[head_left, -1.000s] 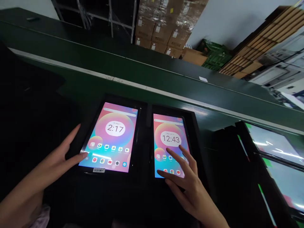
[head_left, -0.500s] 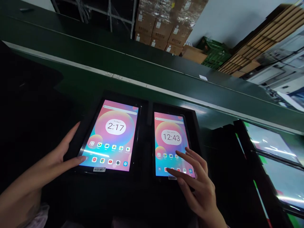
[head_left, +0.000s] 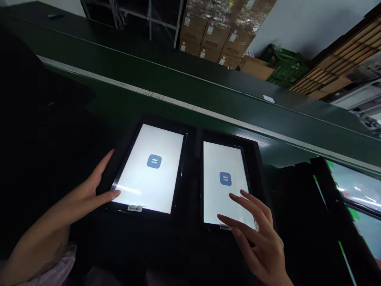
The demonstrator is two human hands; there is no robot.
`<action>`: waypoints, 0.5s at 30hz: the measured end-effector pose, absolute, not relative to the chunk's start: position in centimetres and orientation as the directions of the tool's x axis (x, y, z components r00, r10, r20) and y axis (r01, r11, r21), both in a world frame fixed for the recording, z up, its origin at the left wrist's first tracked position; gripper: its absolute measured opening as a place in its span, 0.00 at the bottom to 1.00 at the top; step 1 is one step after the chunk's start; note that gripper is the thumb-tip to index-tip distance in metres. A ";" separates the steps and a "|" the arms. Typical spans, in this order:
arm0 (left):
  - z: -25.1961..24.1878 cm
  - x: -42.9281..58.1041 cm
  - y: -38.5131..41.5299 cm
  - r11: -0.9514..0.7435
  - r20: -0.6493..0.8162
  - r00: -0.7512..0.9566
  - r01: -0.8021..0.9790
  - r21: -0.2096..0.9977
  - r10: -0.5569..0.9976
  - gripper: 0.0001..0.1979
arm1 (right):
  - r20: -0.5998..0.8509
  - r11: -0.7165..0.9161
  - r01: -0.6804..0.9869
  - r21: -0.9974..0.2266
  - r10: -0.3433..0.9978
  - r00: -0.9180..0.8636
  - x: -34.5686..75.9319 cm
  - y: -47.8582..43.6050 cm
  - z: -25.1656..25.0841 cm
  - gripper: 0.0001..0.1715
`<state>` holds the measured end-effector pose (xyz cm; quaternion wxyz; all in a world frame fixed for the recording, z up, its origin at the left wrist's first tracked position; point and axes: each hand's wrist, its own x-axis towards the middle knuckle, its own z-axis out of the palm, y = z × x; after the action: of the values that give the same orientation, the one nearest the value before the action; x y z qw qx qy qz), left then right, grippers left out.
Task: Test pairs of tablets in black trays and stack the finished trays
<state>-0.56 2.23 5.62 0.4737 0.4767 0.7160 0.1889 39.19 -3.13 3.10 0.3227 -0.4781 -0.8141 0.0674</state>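
Two tablets lie side by side in black trays, each lit white with a blue equals-sign icon in the middle. My left hand [head_left: 86, 194] is at the left tablet [head_left: 139, 182], its thumb over the lower left corner of the screen and a finger stretched along the tray's left side; the other fingers are hidden. Over the lower right of the right tablet [head_left: 216, 198], my right hand [head_left: 260, 234] is open with fingers spread, the index fingertip at the bottom of the screen. A small barcode label [head_left: 135, 208] sits on the left tablet's lower edge.
More lit tablets [head_left: 361, 184] in black trays are stacked at the right. A pale strip [head_left: 119, 82] runs across the dark green bench [head_left: 208, 89]. Behind are wrapped cartons [head_left: 216, 35], a green crate [head_left: 285, 65] and stacked cardboard [head_left: 351, 55].
Both screens have switched from colourful home screens with clocks to white with a blue icon. The view has shifted, so the scene sits further right. Both hands keep nearly the same places on the tablets.
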 end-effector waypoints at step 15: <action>3.8 -0.1 7.0 0.530 -0.403 -0.410 0.265 0.806 0.818 0.29 | 0.499 0.208 0.855 -0.475 0.864 0.066 45.2 6.2 3.1 0.19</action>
<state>-0.08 7.03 3.85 0.4141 0.3517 0.7703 0.3339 45.22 6.20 3.14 0.3707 -0.6291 -0.6832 0.0063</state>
